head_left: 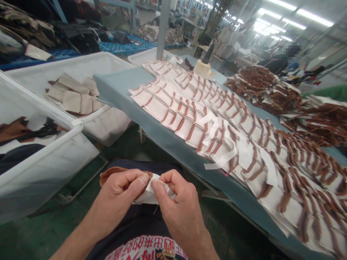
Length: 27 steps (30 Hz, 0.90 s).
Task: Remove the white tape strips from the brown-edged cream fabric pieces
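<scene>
Above my lap, my left hand (pixel 126 189) pinches the edge of a small brown and white fabric piece (pixel 148 196). Its brown part sticks out behind the left fingers. My right hand (pixel 176 193) grips the white side of the same piece between thumb and fingers, close to the left fingertips. The fingers cover much of the piece, so its full shape is hidden. To the right, rows of overlapping white pieces with brown edges (pixel 187 122) lie on a table, with loose white strips (pixel 219 141) on top.
The blue-green covered table (pixel 116 86) slopes across the view. White bins (pixel 89 126) with fabric pieces (pixel 78 94) stand at left. Brown bundles (pixel 260 86) and a cone-shaped spool (pixel 203 66) are at the table's far side. A metal post (pixel 163 29) rises behind the bins.
</scene>
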Tool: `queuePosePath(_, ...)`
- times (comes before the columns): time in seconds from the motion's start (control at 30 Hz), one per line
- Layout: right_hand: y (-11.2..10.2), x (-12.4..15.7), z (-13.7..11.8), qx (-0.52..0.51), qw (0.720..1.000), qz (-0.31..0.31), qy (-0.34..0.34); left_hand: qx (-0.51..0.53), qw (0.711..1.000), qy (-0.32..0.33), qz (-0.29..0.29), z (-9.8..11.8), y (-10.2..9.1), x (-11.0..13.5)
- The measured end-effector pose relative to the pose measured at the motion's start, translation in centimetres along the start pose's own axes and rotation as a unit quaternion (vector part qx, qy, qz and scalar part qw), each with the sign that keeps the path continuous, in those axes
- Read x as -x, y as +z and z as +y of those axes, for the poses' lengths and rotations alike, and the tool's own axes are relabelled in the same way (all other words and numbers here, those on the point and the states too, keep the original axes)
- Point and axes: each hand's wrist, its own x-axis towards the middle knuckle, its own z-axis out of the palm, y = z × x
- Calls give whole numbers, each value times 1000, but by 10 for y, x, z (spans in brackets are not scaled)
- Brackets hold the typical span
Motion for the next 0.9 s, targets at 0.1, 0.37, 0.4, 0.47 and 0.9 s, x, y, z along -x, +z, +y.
queuePosePath(0.1, 1, -1, -1, -1, 1000, -6, 4, 2, 1000, -1, -1, -2, -1, 0)
queuePosePath(0.37, 4, -6, -5, -16, 1000, -14, 17, 27, 1000, -11, -2, -9, -3, 0)
queuePosePath(0.4, 4, -6, -5, -18, 1000, -14, 20, 27, 1000, -8, -2, -11, -4, 0)
queuePosePath(0.47, 5, -8, -4, -20, 999, -14, 29, 14, 1000, -2, 1, -14, -5, 1)
queuePosePath(0.9, 5, -7, 15, -57, 998, -12, 24, -130, 989, 42, 50, 7, 18, 1)
